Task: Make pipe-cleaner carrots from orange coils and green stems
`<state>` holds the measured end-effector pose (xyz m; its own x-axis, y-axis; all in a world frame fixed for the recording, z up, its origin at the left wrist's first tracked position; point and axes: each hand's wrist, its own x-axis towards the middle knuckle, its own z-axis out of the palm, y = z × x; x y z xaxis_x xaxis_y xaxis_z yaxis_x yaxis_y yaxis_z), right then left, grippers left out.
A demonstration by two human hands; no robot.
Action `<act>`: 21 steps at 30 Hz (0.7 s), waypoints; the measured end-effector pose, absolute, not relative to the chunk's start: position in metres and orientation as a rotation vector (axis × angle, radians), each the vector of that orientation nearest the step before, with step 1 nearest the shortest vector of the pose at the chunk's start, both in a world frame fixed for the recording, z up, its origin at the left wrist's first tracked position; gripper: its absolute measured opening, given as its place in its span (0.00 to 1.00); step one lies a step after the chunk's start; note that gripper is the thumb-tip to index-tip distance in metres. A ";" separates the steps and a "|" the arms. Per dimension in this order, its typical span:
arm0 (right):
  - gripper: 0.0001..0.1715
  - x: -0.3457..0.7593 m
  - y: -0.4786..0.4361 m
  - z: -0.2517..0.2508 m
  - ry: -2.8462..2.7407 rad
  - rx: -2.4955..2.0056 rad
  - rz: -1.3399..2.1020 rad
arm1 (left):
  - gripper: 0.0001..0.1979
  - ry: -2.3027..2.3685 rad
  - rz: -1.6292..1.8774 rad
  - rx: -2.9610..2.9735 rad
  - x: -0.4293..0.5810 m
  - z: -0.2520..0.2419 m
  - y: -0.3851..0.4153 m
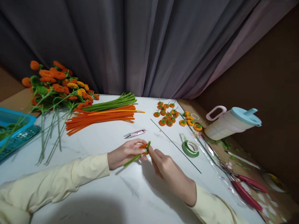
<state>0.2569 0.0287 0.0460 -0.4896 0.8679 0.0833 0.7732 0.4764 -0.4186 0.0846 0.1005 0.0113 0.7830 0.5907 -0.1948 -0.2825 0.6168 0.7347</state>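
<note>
My left hand (127,153) is closed on a small orange flower piece (144,147) near the middle of the white table. A green fuzzy stem (132,160) runs from the flower piece down to the left, and its other end sticks up between my hands. My right hand (163,163) pinches at the right side of the piece, where the green stem meets it; its fingertips are partly hidden. Pink-handled thread snips (135,133) lie just beyond my left hand.
Behind are orange (102,117) and green stem bundles (112,103). Finished flowers (58,81) and a blue basket (30,124) stand left. Small orange pieces (167,113), green tape (191,149), a thin dark wire (175,145), a tumbler (231,123) and red-handled pliers (246,193) lie right.
</note>
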 end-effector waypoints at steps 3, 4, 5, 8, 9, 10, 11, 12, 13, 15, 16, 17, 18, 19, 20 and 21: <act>0.24 0.255 0.030 0.046 -2.339 -1.406 0.492 | 0.13 0.468 0.555 0.754 0.085 0.010 0.098; 0.21 0.255 0.030 0.046 -2.308 -1.406 0.490 | 0.13 0.479 0.559 0.760 0.085 0.011 0.097; 0.19 0.254 0.030 0.046 -2.274 -1.400 0.489 | 0.12 0.488 0.562 0.767 0.085 0.012 0.095; 0.14 0.250 0.031 0.045 -2.150 -1.363 0.509 | 0.08 0.478 0.575 0.777 0.088 0.016 0.091; 0.13 0.249 0.032 0.045 -2.108 -1.349 0.514 | 0.07 0.467 0.579 0.765 0.089 0.018 0.090; 0.13 0.248 0.032 0.045 -2.070 -1.340 0.517 | 0.07 0.457 0.580 0.748 0.090 0.019 0.089; 0.13 0.247 0.033 0.045 -2.038 -1.338 0.520 | 0.07 0.452 0.580 0.729 0.090 0.020 0.088; 0.12 0.246 0.034 0.045 -2.011 -1.347 0.526 | 0.08 0.453 0.580 0.713 0.091 0.020 0.088; 0.12 0.246 0.035 0.046 -1.990 -1.361 0.543 | 0.08 0.459 0.582 0.702 0.091 0.020 0.088; 0.13 0.247 0.037 0.048 -1.958 -1.401 0.634 | 0.08 0.484 0.595 0.692 0.090 0.018 0.090; 0.14 0.249 0.038 0.048 -1.942 -1.420 0.708 | 0.08 0.493 0.603 0.687 0.090 0.017 0.092; 0.14 0.252 0.039 0.048 -1.920 -1.435 0.785 | 0.08 0.495 0.614 0.680 0.089 0.015 0.093; 0.14 0.255 0.040 0.048 -1.894 -1.442 0.857 | 0.08 0.493 0.626 0.670 0.089 0.014 0.095; 0.13 0.258 0.041 0.046 -1.872 -1.442 0.918 | 0.07 0.489 0.637 0.657 0.088 0.013 0.097; 0.15 0.262 0.042 0.044 -1.859 -1.439 0.954 | 0.06 0.483 0.645 0.638 0.088 0.012 0.099; 0.17 0.266 0.043 0.041 -1.863 -1.434 0.959 | 0.06 0.480 0.645 0.612 0.088 0.011 0.101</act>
